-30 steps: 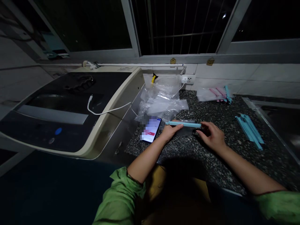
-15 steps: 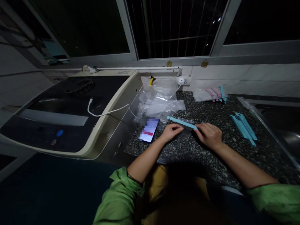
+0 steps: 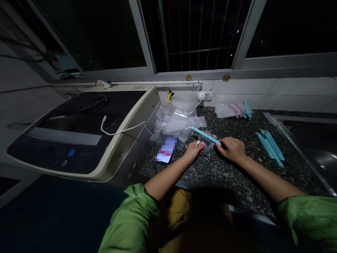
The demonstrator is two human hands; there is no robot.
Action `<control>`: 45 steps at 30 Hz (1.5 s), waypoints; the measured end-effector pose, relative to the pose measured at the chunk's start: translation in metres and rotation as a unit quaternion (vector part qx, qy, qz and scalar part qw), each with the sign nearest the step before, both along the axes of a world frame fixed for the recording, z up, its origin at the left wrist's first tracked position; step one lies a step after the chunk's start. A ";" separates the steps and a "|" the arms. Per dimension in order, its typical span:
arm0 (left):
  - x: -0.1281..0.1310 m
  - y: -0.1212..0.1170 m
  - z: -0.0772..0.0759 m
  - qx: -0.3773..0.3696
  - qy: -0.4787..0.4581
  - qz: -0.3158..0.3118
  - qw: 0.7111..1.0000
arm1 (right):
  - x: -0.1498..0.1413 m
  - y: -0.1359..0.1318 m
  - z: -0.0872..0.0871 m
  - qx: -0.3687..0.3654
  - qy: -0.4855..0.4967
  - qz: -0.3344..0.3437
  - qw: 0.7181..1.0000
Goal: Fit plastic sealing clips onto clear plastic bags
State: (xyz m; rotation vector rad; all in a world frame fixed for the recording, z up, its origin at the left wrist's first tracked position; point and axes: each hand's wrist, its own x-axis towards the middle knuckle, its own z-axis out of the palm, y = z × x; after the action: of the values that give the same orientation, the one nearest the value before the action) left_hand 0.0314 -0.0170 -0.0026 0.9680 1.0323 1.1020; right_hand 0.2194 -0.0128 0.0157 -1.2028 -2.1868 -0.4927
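My right hand (image 3: 231, 149) pinches the near right end of a light blue bag sealing clip (image 3: 205, 135), a long thin strip slanting up to the left. My left hand (image 3: 194, 151) is closed on a small clear plastic bag (image 3: 207, 144), which spreads out beneath the clip. Whether the clip sits around the bag's edge or only over it, I cannot tell. To the right, several more blue clips (image 3: 270, 146) lie in a loose pile on the speckled dark counter (image 3: 210, 175).
A lit phone (image 3: 166, 149) lies left of my hands. Behind it are crumpled clear bags (image 3: 179, 121). Pink and blue clips on a bag (image 3: 231, 109) rest by the wall. A washing machine (image 3: 105, 158) stands left; a sink (image 3: 319, 147) is on the right. A white cable (image 3: 123, 131) crosses the machine.
The clip has tilted more steeply, its right end staying in my right hand. The bag shows more spread out below it. The whole view has shifted slightly.
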 end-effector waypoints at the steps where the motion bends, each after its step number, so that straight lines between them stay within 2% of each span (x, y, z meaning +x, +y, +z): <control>1: 0.004 0.003 0.001 -0.003 0.002 0.013 1.000 | 0.002 0.004 0.001 -0.001 -0.001 -0.003 1.000; 11: 0.057 0.045 0.015 -0.039 -0.001 0.089 0.995 | 0.035 0.036 0.010 -0.014 -0.036 -0.102 0.994; 19: 0.088 0.086 0.001 -0.028 -0.008 0.101 0.994 | 0.055 0.065 0.001 -0.035 -0.039 -0.172 0.984; 24: 0.097 0.107 -0.004 0.008 0.026 0.130 0.991 | 0.059 0.081 -0.002 -0.047 -0.025 -0.191 0.980; 29: 0.105 0.126 -0.008 0.065 0.050 0.169 0.982 | 0.059 0.102 -0.006 -0.069 0.003 -0.239 0.968; 32: 0.110 0.137 -0.010 0.093 0.074 0.161 0.980 | 0.058 0.114 -0.010 -0.069 0.024 -0.269 0.960; 36: 0.116 0.147 -0.011 0.123 0.136 0.118 0.976 | 0.060 0.126 -0.018 -0.061 0.049 -0.286 0.955; 40: 0.118 0.153 -0.008 0.195 0.246 0.099 0.944 | 0.063 0.134 -0.015 -0.084 0.068 -0.331 0.938; 45: 0.122 0.161 -0.003 0.317 0.379 0.072 0.866 | 0.066 0.142 0.008 -0.136 0.068 -0.390 0.908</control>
State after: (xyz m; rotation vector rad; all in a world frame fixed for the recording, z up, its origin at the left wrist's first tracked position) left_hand 0.1536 0.1435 -0.0053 1.9914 1.4087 1.2384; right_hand 0.2854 0.1287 0.0238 -2.2022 -1.6162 -0.3960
